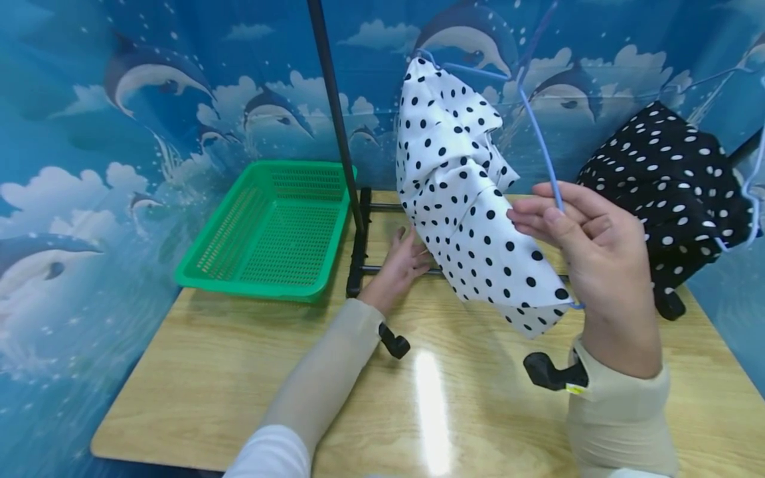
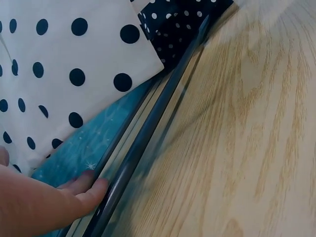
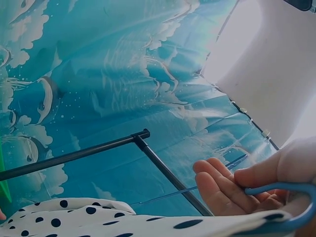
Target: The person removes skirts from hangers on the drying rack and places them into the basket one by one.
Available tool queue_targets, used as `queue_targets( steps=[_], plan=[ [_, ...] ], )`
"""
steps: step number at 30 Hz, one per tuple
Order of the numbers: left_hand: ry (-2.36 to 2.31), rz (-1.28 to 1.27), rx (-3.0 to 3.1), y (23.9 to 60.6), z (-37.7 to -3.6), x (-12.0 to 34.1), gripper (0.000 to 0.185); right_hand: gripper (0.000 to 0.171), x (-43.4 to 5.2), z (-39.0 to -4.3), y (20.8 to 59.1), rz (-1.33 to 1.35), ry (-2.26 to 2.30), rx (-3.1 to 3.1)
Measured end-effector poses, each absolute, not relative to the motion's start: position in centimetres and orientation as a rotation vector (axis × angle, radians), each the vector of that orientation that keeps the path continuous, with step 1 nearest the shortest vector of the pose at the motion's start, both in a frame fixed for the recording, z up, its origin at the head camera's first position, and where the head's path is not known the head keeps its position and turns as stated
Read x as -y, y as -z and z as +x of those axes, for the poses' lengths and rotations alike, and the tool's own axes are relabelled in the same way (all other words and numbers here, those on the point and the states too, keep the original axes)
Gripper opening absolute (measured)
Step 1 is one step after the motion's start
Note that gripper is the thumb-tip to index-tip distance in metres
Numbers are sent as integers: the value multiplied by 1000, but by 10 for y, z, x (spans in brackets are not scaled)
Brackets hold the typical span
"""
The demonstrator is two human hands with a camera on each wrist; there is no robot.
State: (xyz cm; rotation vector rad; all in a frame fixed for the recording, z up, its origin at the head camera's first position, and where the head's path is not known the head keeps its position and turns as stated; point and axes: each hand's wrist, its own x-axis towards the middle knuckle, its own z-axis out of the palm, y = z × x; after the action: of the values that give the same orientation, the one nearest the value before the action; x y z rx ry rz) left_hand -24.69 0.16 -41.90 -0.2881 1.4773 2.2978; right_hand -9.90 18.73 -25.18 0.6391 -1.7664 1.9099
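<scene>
My right hand (image 1: 556, 216) is raised over the table and pinches the lower wire of a blue hanger (image 1: 540, 143) between thumb and fingers. A white cloth with black dots (image 1: 460, 186) hangs crumpled from that hanger, its lower corner by my right wrist. In the right wrist view the right hand (image 3: 237, 185) curls on the blue hanger (image 3: 291, 190) above the white cloth (image 3: 74, 217). My left hand (image 1: 406, 255) reaches behind the cloth with straight fingers, low over the rack's base bar (image 1: 394, 270). In the left wrist view the left hand's fingertips (image 2: 91, 190) lie against that bar (image 2: 148, 128).
A black cloth with white dots (image 1: 669, 179) hangs on another hanger at the right. A green plastic basket (image 1: 251, 289) stands at the back left of the wooden table (image 1: 239, 372). The rack's black upright pole (image 1: 335, 113) rises beside the basket. Blue dolphin-print walls enclose the table.
</scene>
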Motion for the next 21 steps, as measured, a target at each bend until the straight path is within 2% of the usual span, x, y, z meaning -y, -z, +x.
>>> queue_targets(
  steps=[9, 21],
  plan=[
    [-2320, -244, -1306, 421, -248, -8, 71, 25, -187, -98, 250, 667, -1952, 1711],
    [-2338, -210, -1263, 420, -244, -9, 72, 26, -188, -101, 253, 679, -1980, 1677]
  ],
)
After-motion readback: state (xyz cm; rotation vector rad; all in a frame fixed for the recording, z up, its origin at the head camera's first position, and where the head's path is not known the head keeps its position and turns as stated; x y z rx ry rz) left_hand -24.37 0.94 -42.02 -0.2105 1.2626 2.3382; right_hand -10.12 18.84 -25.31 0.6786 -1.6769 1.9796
